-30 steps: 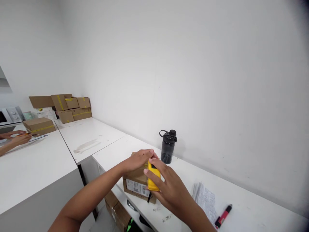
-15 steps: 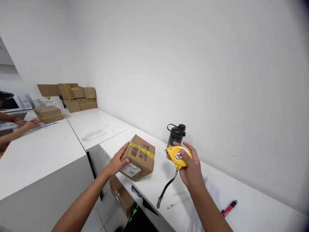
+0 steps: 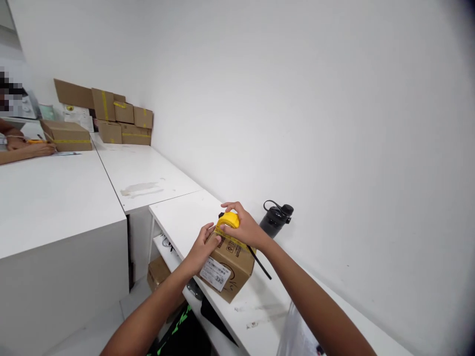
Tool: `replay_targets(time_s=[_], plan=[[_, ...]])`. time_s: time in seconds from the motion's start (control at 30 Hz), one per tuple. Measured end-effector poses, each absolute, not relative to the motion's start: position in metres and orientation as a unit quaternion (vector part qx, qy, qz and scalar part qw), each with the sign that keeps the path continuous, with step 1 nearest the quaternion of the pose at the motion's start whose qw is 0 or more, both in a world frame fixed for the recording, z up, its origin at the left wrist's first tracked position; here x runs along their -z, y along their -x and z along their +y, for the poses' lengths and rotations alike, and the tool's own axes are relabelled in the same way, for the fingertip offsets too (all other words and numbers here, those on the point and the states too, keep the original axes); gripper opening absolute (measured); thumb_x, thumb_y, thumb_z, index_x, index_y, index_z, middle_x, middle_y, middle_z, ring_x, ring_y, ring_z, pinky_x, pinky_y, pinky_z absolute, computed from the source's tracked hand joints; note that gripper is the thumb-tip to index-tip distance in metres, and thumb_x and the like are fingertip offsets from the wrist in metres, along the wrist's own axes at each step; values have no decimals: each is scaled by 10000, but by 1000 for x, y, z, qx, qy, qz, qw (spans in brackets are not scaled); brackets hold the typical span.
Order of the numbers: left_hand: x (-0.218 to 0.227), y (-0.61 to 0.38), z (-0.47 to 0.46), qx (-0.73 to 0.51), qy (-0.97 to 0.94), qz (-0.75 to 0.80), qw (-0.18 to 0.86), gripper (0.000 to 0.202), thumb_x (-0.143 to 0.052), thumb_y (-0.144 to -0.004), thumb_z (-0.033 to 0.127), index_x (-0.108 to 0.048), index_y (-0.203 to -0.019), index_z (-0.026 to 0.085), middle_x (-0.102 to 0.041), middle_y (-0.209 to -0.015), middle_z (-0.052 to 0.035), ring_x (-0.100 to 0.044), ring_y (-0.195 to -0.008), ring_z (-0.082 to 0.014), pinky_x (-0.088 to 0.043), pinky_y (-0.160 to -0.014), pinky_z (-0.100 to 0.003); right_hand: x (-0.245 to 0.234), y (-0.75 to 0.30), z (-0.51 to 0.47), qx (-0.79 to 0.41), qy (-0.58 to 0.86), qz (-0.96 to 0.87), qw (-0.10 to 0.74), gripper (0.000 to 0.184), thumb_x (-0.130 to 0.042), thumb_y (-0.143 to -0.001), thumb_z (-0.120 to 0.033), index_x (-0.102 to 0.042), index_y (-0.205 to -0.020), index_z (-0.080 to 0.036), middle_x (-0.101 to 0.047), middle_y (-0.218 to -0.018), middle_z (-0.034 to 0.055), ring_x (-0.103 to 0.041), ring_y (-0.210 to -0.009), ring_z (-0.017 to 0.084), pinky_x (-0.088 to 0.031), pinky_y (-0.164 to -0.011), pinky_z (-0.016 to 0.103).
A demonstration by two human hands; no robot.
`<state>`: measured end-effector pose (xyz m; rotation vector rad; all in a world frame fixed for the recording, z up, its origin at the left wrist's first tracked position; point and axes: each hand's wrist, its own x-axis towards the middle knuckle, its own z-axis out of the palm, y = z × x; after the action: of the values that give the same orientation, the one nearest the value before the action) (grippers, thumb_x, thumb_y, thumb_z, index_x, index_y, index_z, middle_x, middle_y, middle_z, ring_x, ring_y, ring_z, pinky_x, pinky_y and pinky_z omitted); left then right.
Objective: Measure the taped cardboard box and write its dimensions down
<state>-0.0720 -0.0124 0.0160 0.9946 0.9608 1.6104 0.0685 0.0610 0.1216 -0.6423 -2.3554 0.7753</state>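
A small cardboard box (image 3: 230, 269) with yellow tape and a white label sits on the white table (image 3: 185, 222) in front of me. My right hand (image 3: 243, 226) grips a yellow tape measure (image 3: 227, 220) and holds it against the box's top far edge; its black strap (image 3: 260, 264) trails over the box's right side. My left hand (image 3: 202, 247) rests on the box's near left top edge with the fingers curled against it, next to the tape measure.
A dark water bottle (image 3: 276, 220) stands by the wall just right of the box. Cardboard boxes (image 3: 122, 121) are stacked in the far corner. Another person's hands (image 3: 22, 146) work beside a box (image 3: 67, 134) on the left counter. More boxes (image 3: 159, 272) sit under the table.
My right hand has carried the tape measure from beside the bottle back onto the box. The left hand moved from the box's side to its top edge. The camera tilted downward.
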Motion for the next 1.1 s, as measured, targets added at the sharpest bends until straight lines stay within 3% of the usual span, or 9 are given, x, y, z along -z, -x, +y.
replay_targets(time_s=[0.13,0.3,0.53,0.77,1.1], plan=[[-10,68,-12,-672,-426,377,474,525,-619,-826,404,-424,-1280,226,-522,-1406,-110,-545,-1237,-244,-460,-969,-360,-116,-56,65,-286,241,-894,246,367,-617,-761,-295,-468,-1091,-233,-618,-1175,56,-615,-874,167,-487,-788,339],[-10,67,-12,-652,-458,418,436,314,-542,-844,400,-513,-1090,207,-671,-1131,-47,-635,-1002,-194,-478,-868,-317,-122,-58,64,-284,273,-897,202,349,-628,-754,-305,-446,-1047,-250,-634,-1169,48,-617,-840,168,-486,-764,341],[-12,64,-8,-661,-434,457,408,328,-556,-794,376,-601,-1069,202,-672,-1159,-44,-610,-1063,-218,-458,-921,-322,-129,-95,55,-282,318,-891,159,333,-629,-777,-319,-405,-1017,-260,-656,-941,-1,-616,-782,176,-507,-696,329],[-13,65,-5,-658,-433,472,397,347,-554,-800,375,-632,-1085,192,-675,-1156,-52,-610,-1065,-232,-458,-925,-337,-119,-165,34,-363,341,-842,206,341,-626,-809,-285,-376,-1039,-264,-615,-1229,73,-632,-1022,220,-540,-820,403],[-20,62,-6,-670,-418,464,402,352,-572,-771,370,-643,-1058,179,-694,-1102,-51,-616,-1041,-239,-462,-901,-336,-109,-194,23,-404,344,-811,246,342,-630,-825,-306,-370,-1044,-265,-601,-1294,93,-612,-1124,233,-521,-894,431]])
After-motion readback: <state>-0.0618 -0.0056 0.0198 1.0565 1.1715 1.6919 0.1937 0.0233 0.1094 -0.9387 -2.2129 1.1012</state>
